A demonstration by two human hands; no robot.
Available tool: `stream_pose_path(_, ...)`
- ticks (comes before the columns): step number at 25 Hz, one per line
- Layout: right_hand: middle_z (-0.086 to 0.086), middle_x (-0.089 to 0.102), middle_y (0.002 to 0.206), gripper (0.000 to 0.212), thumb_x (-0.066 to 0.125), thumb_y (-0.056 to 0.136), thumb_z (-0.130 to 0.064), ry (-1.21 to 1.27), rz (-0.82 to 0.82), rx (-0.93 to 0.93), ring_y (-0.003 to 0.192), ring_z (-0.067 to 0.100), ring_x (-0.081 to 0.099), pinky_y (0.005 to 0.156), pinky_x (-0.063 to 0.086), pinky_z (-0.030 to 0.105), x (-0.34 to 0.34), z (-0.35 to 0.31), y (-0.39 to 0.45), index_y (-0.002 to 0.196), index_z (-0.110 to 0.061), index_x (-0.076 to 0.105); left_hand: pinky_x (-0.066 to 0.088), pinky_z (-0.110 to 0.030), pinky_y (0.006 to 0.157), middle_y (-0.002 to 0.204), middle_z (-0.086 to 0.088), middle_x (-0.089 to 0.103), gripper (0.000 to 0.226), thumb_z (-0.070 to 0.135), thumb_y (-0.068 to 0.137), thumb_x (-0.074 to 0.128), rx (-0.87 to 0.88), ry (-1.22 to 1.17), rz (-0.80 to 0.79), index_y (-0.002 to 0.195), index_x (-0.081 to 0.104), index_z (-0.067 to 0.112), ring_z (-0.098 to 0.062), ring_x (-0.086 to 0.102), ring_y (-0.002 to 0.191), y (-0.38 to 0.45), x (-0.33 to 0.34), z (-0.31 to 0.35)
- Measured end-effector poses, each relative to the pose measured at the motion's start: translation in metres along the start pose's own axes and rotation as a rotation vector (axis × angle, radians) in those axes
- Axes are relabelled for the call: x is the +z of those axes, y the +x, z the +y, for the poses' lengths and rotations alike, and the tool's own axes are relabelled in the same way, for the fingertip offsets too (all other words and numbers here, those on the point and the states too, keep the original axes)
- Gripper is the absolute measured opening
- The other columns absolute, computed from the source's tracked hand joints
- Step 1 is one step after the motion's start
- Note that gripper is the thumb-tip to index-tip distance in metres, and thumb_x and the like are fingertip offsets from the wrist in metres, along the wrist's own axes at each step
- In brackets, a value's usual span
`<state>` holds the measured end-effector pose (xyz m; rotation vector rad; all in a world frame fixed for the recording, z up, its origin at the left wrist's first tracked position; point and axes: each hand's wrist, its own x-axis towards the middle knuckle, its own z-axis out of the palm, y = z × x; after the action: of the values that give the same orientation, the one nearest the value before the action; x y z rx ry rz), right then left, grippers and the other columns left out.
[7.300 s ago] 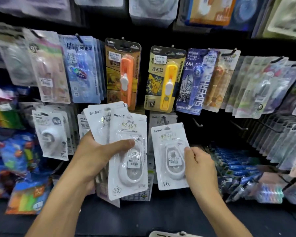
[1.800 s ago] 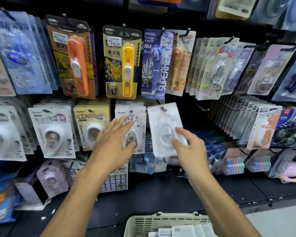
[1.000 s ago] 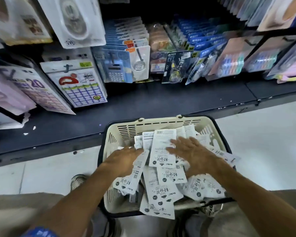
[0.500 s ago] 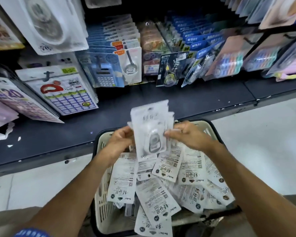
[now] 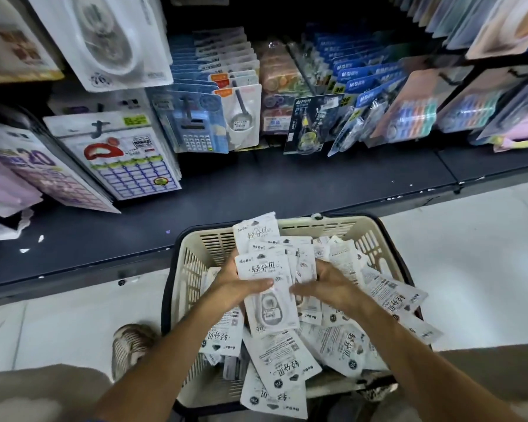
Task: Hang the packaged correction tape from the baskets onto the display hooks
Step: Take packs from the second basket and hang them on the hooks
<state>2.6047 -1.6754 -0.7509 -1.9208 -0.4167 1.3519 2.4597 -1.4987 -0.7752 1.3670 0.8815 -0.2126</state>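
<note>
While lower now, both hands (image 5: 287, 287) gather more packs (image 5: 264, 275).

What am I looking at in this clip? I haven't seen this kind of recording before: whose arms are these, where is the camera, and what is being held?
There is no machine here. A person wears a wide-angle camera on the head, so the one view looks down along their own bare arms. Below them a cream basket stands on the pale floor, full of white correction tape packs. The left hand grips a fanned bunch of packs lifted above the pile, thumb across the front one. The right hand curls round the bunch's other edge. Behind the basket is a dark shelf with other hanging stationery. One shoe shows beside the basket.
</note>
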Motion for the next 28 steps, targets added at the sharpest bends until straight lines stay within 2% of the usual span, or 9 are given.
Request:
stream_pose_path(4,-0.002,0.066,0.132,0.091,0.059,0.074,0.008,0.276,0.034,-0.034,0.12,0.021,0.063,0.093,0.056,0.039,0.017,0.004,0.006,0.147,-0.038,0.029,0.059,-0.023,0.084,0.116,0.01,0.077,0.086,0.0,0.07,0.09,0.059,-0.106,-0.101,0.136,0.044,0.029,-0.007,0.073,0.106,0.008,0.015,-0.014)
stream_pose_path(8,0.009,0.069,0.129,0.096,0.045,0.053,-0.001,0.627,-0.137,0.004,0.117,0.029,0.065,0.096,0.056,0.047,0.035,0.011,0.004,0.146,-0.022,0.042,0.061,-0.026,0.078,0.116,0.006,0.078,0.092,-0.005,0.062,0.093,0.074,-0.078,-0.159,0.131,0.045,0.032,-0.014,0.073,0.107,0.012,0.025,-0.007)
stream_pose_path(10,0.0,0.071,0.126,0.079,0.047,0.067,0.004,0.417,-0.175,-0.065,0.112,0.018,0.067,0.086,0.058,0.033,0.021,0.005,0.006,0.139,-0.03,0.051,0.06,-0.027,0.081,0.114,0.006,0.076,0.09,0.003,0.059,0.097,0.03,-0.037,-0.019,0.13,0.05,0.029,-0.015,0.071,0.107,0.017,0.016,-0.002)
stream_pose_path(12,-0.006,0.066,0.132,0.07,0.048,0.081,0.012,0.014,0.063,-0.151,0.128,0.019,0.058,0.096,0.054,0.026,-0.005,0.004,0.016,0.135,-0.03,0.057,0.058,-0.034,0.087,0.113,0.007,0.074,0.084,0.009,0.058,0.097,-0.027,-0.013,0.077,0.127,0.053,0.028,-0.018,0.07,0.106,0.02,0.0,-0.003)
stream_pose_path(14,-0.007,0.042,0.156,0.083,0.05,0.079,0.014,-0.735,0.265,-0.21,0.15,0.024,0.029,0.118,0.031,0.032,-0.027,0.01,0.02,0.149,-0.031,0.043,0.056,-0.036,0.09,0.11,0.008,0.075,0.077,0.012,0.058,0.097,-0.059,0.03,0.074,0.12,0.056,0.029,-0.017,0.069,0.105,0.019,-0.009,-0.007)
stream_pose_path(16,-0.012,0.01,0.168,0.089,0.052,0.085,0.009,-1.222,0.132,-0.259,0.156,0.023,-0.002,0.123,-0.002,0.044,-0.027,0.024,0.023,0.156,-0.038,0.027,0.055,-0.033,0.089,0.104,0.009,0.077,0.075,0.013,0.058,0.097,-0.07,0.037,0.068,0.119,0.058,0.03,-0.014,0.069,0.104,0.016,-0.015,-0.01)
stream_pose_path(20,-0.015,0.001,0.168,0.076,0.062,0.096,-0.017,-1.255,0.105,-0.306,0.156,0.021,0.0,0.12,-0.008,0.045,-0.018,0.035,0.04,0.155,-0.045,0.022,0.052,-0.023,0.076,0.093,0.019,0.079,0.07,0.014,0.059,0.097,-0.066,0.006,0.059,0.114,0.059,0.034,-0.007,0.07,0.1,0.007,-0.022,-0.01)
stream_pose_path(25,-0.006,-0.012,0.168,0.097,0.062,0.09,-0.01,-1.445,0.024,-0.278,0.155,0.032,-0.008,0.122,-0.002,0.054,-0.017,0.026,0.041,0.159,-0.043,0.003,0.052,-0.045,0.104,0.112,0.006,0.077,0.078,0.016,0.061,0.097,-0.033,-0.029,0.164,0.128,0.059,0.026,-0.021,0.07,0.11,-0.02,-0.036,-0.004)
stream_pose_path(28,-0.004,-0.006,0.17,0.077,0.051,0.099,-0.043,-1.543,-0.042,-0.331,0.155,0.035,0.001,0.122,0.006,0.06,0.001,0.025,0.043,0.159,-0.043,0.002,0.061,-0.039,0.089,0.106,0.005,0.08,0.069,0.012,0.063,0.096,0.009,-0.073,0.205,0.123,0.065,0.025,-0.018,0.077,0.098,-0.036,-0.046,-0.005)
